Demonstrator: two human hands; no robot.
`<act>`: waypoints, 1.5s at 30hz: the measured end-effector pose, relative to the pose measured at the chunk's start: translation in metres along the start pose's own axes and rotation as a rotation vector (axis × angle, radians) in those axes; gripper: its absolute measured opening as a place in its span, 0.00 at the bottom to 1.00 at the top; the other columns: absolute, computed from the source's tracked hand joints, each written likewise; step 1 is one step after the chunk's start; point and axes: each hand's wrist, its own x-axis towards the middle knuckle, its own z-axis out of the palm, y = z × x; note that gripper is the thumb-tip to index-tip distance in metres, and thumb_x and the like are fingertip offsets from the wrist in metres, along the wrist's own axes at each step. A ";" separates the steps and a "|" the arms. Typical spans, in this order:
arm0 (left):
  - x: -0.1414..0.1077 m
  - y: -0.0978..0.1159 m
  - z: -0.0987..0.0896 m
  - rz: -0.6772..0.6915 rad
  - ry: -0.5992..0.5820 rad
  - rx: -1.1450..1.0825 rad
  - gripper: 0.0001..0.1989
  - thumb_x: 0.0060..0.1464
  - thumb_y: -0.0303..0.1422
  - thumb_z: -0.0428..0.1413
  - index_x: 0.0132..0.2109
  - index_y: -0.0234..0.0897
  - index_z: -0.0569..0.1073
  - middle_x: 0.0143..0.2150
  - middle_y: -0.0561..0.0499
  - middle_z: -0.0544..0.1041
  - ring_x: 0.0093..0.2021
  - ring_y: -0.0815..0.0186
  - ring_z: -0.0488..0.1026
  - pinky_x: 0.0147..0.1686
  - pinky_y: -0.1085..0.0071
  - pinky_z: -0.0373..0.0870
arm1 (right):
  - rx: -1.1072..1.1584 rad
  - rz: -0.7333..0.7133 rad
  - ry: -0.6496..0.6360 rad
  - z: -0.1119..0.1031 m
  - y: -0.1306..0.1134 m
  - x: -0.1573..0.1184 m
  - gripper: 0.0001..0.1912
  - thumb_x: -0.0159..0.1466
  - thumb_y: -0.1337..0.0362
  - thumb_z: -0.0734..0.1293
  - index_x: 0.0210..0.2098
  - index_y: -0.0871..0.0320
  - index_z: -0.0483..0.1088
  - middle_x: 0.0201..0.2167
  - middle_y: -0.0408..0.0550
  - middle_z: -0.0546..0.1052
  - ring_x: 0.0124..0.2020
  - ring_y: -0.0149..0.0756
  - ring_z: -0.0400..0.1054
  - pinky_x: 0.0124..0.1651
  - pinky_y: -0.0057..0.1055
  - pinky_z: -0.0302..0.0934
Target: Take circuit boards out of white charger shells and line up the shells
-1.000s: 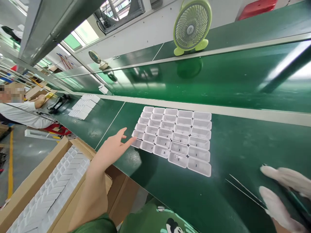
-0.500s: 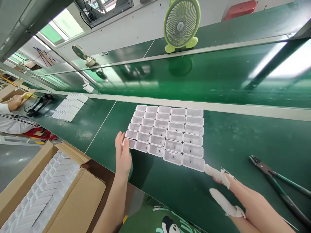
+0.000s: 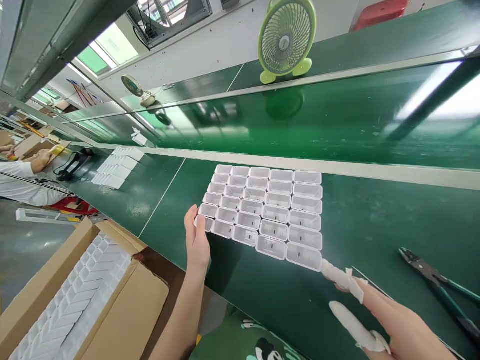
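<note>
Several open white plastic boxes (image 3: 275, 214) form a tight block of rows on the green bench. At the block's near left corner, my left hand (image 3: 197, 242) has its thumb and fingers closed around the corner box (image 3: 205, 223). My right hand (image 3: 390, 312) is open, with index finger and thumb stretched apart in white wrapping. That index fingertip touches the near right corner box (image 3: 304, 256). Some boxes show small dark marks inside. A thin, pale-edged tool or stick is partly visible behind my right hand; I cannot tell what it is.
Pliers (image 3: 431, 275) lie on the bench at right. A cardboard carton (image 3: 123, 305) of stacked white boxes stands at lower left. Further along are more white pieces (image 3: 118, 167) and a co-worker's hand (image 3: 41, 161). A green fan (image 3: 287, 40) stands on the shelf above.
The whole view has shifted slightly, so the scene sits a little further right. Both hands keep about the same places against the block of boxes.
</note>
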 end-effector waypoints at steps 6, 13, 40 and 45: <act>-0.023 0.011 0.000 0.802 -0.032 0.332 0.38 0.56 0.43 0.63 0.68 0.43 0.55 0.71 0.39 0.52 0.73 0.48 0.48 0.70 0.50 0.49 | -0.210 -0.144 0.072 0.004 0.015 0.001 0.24 0.65 0.68 0.54 0.60 0.61 0.60 0.42 0.55 0.81 0.38 0.45 0.80 0.30 0.26 0.76; -0.038 0.022 0.014 1.099 -0.290 0.561 0.33 0.54 0.40 0.65 0.63 0.40 0.62 0.67 0.34 0.57 0.72 0.45 0.50 0.68 0.48 0.51 | -0.326 -0.182 0.079 0.001 0.010 0.003 0.21 0.63 0.70 0.52 0.54 0.61 0.63 0.40 0.55 0.82 0.39 0.44 0.80 0.31 0.27 0.76; -0.042 0.034 0.026 1.034 -0.322 0.571 0.36 0.54 0.42 0.65 0.65 0.39 0.59 0.68 0.33 0.56 0.71 0.43 0.53 0.65 0.44 0.55 | -0.281 -0.047 0.177 0.003 0.003 0.008 0.17 0.69 0.64 0.54 0.53 0.59 0.66 0.40 0.52 0.80 0.41 0.45 0.77 0.35 0.35 0.74; -0.043 0.028 0.030 1.005 -0.300 0.561 0.38 0.53 0.44 0.65 0.65 0.40 0.59 0.67 0.33 0.58 0.70 0.44 0.55 0.65 0.45 0.56 | -0.233 0.055 0.260 0.019 -0.006 0.017 0.29 0.72 0.54 0.58 0.67 0.63 0.56 0.49 0.58 0.76 0.51 0.53 0.71 0.43 0.41 0.70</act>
